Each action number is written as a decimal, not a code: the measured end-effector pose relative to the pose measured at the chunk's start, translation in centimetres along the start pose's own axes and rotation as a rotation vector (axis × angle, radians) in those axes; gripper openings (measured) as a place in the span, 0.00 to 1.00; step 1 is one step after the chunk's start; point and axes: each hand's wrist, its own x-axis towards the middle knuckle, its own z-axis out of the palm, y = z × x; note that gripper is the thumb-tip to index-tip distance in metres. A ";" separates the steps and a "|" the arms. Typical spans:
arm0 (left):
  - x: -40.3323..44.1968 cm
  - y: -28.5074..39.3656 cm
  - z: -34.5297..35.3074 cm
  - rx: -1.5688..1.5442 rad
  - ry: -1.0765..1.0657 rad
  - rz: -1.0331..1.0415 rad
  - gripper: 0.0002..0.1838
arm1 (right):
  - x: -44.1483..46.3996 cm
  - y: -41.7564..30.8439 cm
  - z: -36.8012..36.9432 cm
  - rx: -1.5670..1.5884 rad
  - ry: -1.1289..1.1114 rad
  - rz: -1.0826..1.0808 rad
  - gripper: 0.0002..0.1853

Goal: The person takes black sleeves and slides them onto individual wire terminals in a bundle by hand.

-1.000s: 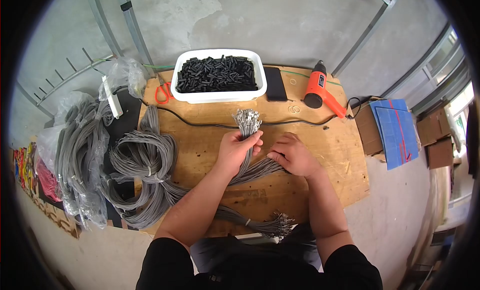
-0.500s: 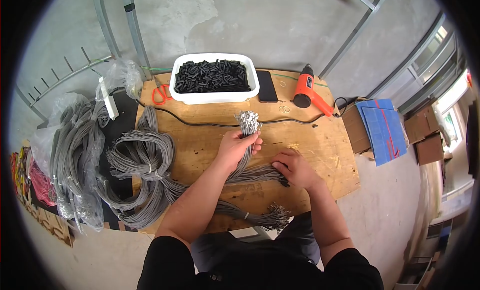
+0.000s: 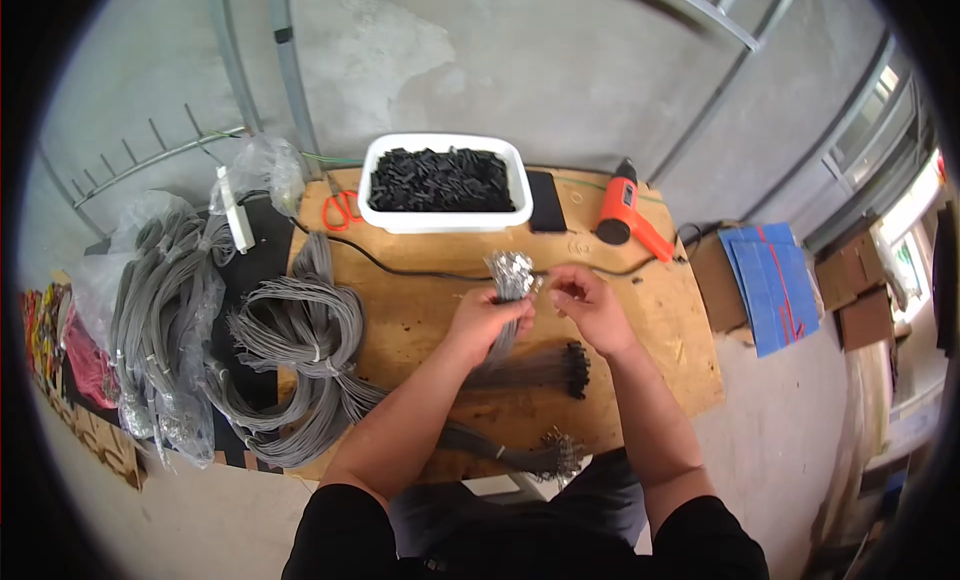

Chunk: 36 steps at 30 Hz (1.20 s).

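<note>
My left hand (image 3: 487,323) is wrapped round a bundle of grey wires (image 3: 508,332) just below their silvery metal ends (image 3: 512,272), which point up and away from me. At the right side of those ends is my right hand (image 3: 588,305), its thumb and fingers drawn together in a pinch; whatever is between them is too small to make out. Below the hands, on the wooden table (image 3: 660,350), lies a row of grey wires with black sleeved ends (image 3: 577,370). Nearer my body is another tied wire bundle (image 3: 490,442) with bare metal ends.
A white tub (image 3: 445,221) of short black tubes (image 3: 440,180) stands at the back. Beside it are orange-handled scissors (image 3: 341,211), a dark phone (image 3: 546,201) and a red heat gun (image 3: 630,218). A black cord (image 3: 400,272) crosses the table. Coiled grey wires (image 3: 300,330) fill the left.
My right hand has moved up from the black-ended wires to the metal ends of the held bundle. The left hand keeps its grip. The view has tilted slightly upward.
</note>
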 end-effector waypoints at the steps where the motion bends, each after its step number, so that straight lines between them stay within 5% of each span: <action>1: 0.0 0.0 0.0 -0.002 -0.005 0.004 0.11 | 1.0 -0.4 0.2 0.064 -0.036 0.043 0.17; 3: 0.0 -0.2 -0.2 0.008 -0.052 0.024 0.10 | 2.3 -1.8 0.6 0.111 -0.055 0.112 0.15; 6: 0.3 -0.7 -0.4 0.079 -0.106 0.062 0.08 | 5.8 -3.3 0.7 -0.422 0.122 -0.150 0.09; 8: 0.6 -0.9 -0.4 0.171 -0.071 0.076 0.07 | 9.2 -4.5 1.4 -0.407 0.069 -0.201 0.09; 15: 0.4 -0.2 -0.2 0.104 -0.048 -0.131 0.11 | 21.5 -4.2 5.1 -0.973 -0.321 -0.055 0.32; 18: 0.3 0.1 0.1 0.098 -0.025 -0.175 0.10 | 23.6 -2.8 7.7 -0.942 -0.362 0.005 0.36; 25: 0.5 0.2 -0.1 0.063 -0.074 -0.165 0.09 | 25.3 -3.1 11.9 -0.310 -0.460 0.149 0.36; 28: 0.7 0.0 -0.3 0.055 -0.107 -0.144 0.09 | 24.4 -3.2 12.8 -0.681 -0.397 -0.197 0.27; 33: 0.5 0.1 0.2 0.041 -0.030 -0.169 0.09 | 24.2 -2.8 11.8 -0.781 -0.482 -0.216 0.13; 36: 0.2 0.5 0.3 0.052 -0.018 -0.191 0.09 | 24.4 -3.0 10.5 -0.720 -0.334 -0.241 0.09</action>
